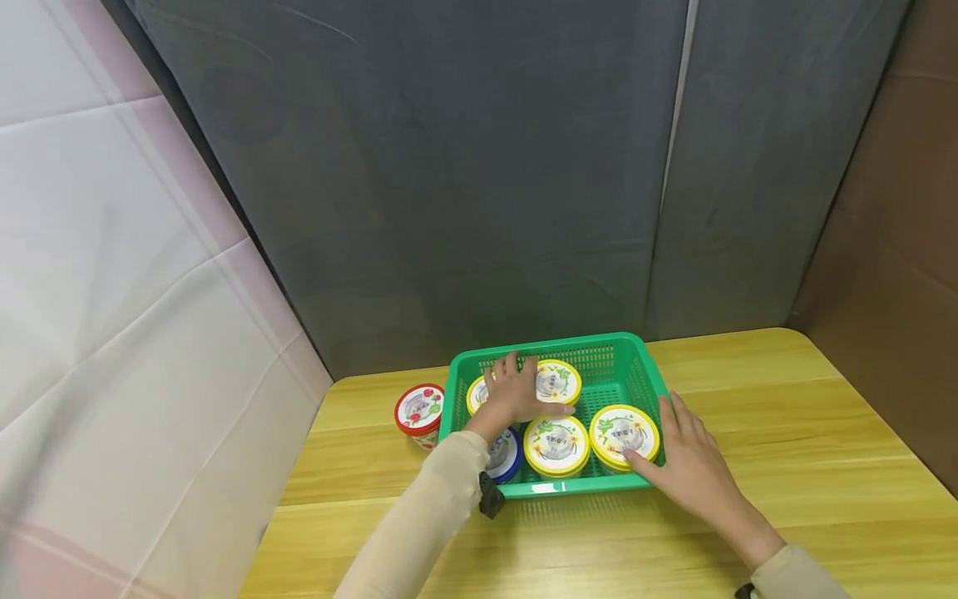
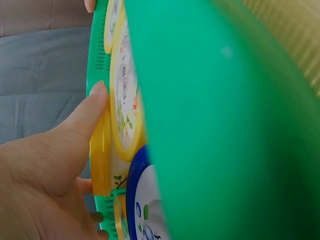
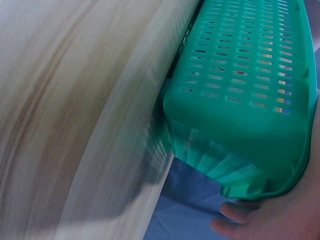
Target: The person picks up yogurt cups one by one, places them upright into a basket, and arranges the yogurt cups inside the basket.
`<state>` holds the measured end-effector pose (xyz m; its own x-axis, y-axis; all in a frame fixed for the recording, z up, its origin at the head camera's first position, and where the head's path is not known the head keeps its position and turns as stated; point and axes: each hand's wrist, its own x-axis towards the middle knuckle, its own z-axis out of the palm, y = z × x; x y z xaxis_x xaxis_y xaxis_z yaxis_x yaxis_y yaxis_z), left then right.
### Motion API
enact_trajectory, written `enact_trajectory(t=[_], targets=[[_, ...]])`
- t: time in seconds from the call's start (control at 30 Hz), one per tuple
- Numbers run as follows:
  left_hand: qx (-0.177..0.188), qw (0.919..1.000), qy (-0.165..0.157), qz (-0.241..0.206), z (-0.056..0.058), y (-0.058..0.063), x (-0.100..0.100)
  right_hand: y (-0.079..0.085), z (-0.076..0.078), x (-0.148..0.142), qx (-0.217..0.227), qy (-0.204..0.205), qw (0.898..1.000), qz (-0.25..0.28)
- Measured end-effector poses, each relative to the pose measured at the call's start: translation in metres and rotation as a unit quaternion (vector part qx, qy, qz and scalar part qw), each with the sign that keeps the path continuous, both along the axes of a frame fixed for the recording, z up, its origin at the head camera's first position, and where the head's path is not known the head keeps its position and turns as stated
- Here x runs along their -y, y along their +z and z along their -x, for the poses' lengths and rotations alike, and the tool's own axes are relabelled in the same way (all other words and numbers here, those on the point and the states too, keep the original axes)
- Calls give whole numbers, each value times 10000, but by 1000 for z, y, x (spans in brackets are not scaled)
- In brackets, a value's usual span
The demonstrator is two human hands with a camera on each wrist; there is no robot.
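A green plastic basket (image 1: 632,370) on the table holds several small tubs. My left hand (image 1: 512,395) reaches into its back part and grips a yellow-lidded tub (image 1: 557,382) between thumb and fingers. The left wrist view shows that tub's lid (image 2: 100,155) edge-on, above the neighbouring lids. Another yellow-lidded tub (image 1: 476,398) is partly hidden behind this hand. Two more yellow-lidded tubs stand in front, one in the middle (image 1: 557,447) and one at right (image 1: 624,434). My right hand (image 1: 692,462) holds the basket's right side, its thumb over the rim by the right tub.
A red-lidded tub (image 1: 420,409) stands outside, just left of the basket. Inside, at the front left, a blue-lidded tub (image 1: 506,456) is partly covered by my left forearm. A dark grey curtain (image 1: 479,191) rises behind the wooden table (image 1: 786,416).
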<state>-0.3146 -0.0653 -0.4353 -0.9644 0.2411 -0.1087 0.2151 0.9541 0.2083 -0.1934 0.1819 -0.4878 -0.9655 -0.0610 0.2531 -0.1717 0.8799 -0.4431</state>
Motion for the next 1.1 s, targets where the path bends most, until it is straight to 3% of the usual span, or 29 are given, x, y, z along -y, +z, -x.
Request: enact_trajectory(t=[0.57,0.87,1.1], targets=[[59,9997,182,-123,-2,-2,-5,-1,0,1,-28,-26,10000,-30],[438,9982,397,-28,0,-5,-6,-2,0,1,-17,-17,10000,-21],[487,9982,354,-59,1,-7,-5,-2,0,1,-10,-18,10000,-23]])
